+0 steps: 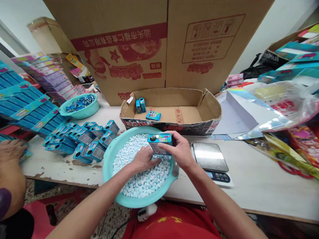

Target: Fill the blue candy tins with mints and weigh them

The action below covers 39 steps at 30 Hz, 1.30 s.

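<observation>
My right hand (183, 149) grips a small blue candy box (159, 143) by its right side, above a turquoise bowl (111, 136). White and pale-blue candies (139, 184) fill much of the bowl. In them rests my left hand (144, 160), just below and left of the box. Its thumb stretches apart from the other fingers, whose tips are partly hidden among the candies and near the box. On the table to the left stand several similar blue boxes (96, 151), some with a round dark opening showing.
A low cardboard tray (171, 127) behind the bowl holds 3 blue boxes. Right of the bowl lies a digital scale (210, 157). A second turquoise bowl (84, 114) contains shiny blue pieces. Another person's arm (11, 166) reaches in at left, near stacked blue packs (27, 99).
</observation>
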Tool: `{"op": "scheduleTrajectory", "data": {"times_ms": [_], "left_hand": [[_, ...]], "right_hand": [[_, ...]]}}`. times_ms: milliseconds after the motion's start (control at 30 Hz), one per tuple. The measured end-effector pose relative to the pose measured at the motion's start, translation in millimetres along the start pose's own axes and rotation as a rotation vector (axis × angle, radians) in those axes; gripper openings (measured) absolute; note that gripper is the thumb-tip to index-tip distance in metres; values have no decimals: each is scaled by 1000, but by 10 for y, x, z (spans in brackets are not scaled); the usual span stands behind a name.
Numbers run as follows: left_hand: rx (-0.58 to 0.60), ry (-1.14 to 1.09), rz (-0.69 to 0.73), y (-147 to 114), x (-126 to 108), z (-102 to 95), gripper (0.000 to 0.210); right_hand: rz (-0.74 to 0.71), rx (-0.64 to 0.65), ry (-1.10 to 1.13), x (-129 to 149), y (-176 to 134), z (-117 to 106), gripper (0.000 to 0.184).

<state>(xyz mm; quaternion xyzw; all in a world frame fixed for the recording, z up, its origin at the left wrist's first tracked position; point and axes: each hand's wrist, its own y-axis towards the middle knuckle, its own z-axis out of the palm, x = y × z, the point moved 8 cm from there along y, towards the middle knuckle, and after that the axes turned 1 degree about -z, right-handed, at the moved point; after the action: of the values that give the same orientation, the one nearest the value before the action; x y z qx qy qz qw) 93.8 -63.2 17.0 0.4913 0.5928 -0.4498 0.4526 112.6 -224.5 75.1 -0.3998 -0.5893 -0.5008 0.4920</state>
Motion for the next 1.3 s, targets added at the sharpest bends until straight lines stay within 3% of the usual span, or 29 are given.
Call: {"op": "scheduleTrajectory", "data": {"times_ms": [100, 233, 367, 500, 600, 667, 833, 933, 1033, 1300], "left_hand": [[62, 105, 48, -126, 42, -124, 24], [-56, 136, -46, -180, 164, -439, 21], [-174, -148, -166, -220, 32, -615, 26], [-271, -574, -40, -179, -350, -607, 26], [-365, -722, 26, -107, -457, -606, 27], [-393, -734, 16, -61, -448, -595, 28], [-449, -648, 67, -53, -497, -641, 28], [-436, -636, 80, -62, -525, -627, 28], [-446, -629, 78, -68, -514, -623, 29], [-472, -576, 103, -79, -549, -610, 30]], "right_hand": [[-19, 42, -46, 20, 12, 91, 42], [-13, 118, -109, -9, -5, 213, 38], [-74, 120, -145, 9, -27, 269, 34], [-147, 146, -237, 45, -57, 448, 32], [-210, 249, -281, 86, -100, 653, 30], [-223, 299, -293, 93, -119, 731, 30], [-202, 230, -320, 84, -93, 680, 34], [-186, 255, -301, 63, -85, 697, 34], [-158, 201, -302, 42, -63, 651, 35], [-208, 222, -287, 96, -90, 657, 34]]}}
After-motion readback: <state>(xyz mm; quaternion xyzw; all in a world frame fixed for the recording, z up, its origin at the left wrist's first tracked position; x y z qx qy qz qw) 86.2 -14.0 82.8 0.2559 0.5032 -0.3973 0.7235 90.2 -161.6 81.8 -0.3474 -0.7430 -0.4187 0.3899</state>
